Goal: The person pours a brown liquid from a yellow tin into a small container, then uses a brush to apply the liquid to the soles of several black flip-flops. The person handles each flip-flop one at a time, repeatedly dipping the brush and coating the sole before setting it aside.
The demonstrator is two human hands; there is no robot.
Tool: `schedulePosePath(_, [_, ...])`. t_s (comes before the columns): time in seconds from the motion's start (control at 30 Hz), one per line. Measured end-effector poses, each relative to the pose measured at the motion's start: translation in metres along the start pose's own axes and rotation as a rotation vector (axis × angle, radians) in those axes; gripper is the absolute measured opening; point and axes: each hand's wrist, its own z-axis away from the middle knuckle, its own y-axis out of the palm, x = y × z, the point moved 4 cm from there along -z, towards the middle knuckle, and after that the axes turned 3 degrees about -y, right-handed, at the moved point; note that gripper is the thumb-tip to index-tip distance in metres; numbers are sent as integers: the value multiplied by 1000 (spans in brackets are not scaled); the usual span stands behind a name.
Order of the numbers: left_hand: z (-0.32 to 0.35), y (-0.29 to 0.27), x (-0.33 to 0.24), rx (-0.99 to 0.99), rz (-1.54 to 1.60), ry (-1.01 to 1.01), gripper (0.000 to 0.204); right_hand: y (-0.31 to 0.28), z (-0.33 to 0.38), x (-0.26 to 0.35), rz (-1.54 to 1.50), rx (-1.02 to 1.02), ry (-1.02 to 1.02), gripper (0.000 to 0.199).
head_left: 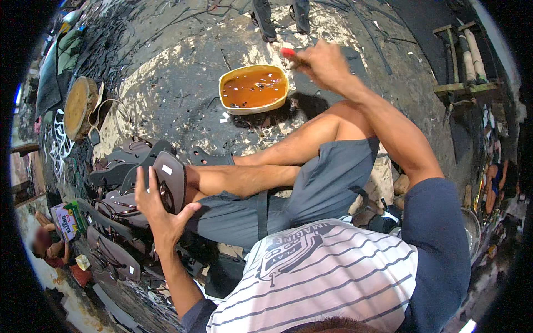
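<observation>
— Brown rubber, that sandal sole (170,180) in the left hand (155,213); how does it lie?

— Its long axis runs up and away from the person, tilted a little, with the flat face turned toward the knees. The left hand cups it from the outer side, fingers spread along the edge and thumb hooked underneath, so the grip is loose but closed round it.

— And the right hand (322,65)?

— Stretched well forward, closed on a red-handled brush (288,53) just past the far right rim of the yellow tub (227,83) of amber glue. I cannot see the bristles.

— So which way is the sole from the brush?

— Back toward the body and to the left, across the bent legs. The tub sits between them, much nearer the right hand. A heap of finished soles (114,222) lies just left of the held one.
</observation>
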Motion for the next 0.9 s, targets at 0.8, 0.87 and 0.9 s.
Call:
schedulePosePath(0.8, [-59,82,-108,36,2218,-384,99,-87,7,221,-1647,-343,26,31])
schedulePosePath(0.87, [-48,89,-112,-58,2136,-501,99,-87,-6,202,-820,-572,-190,26])
schedulePosePath(0.9, [-47,88,-113,-116,2092,-541,100,-90,-12,198,-646,-617,-243,26])
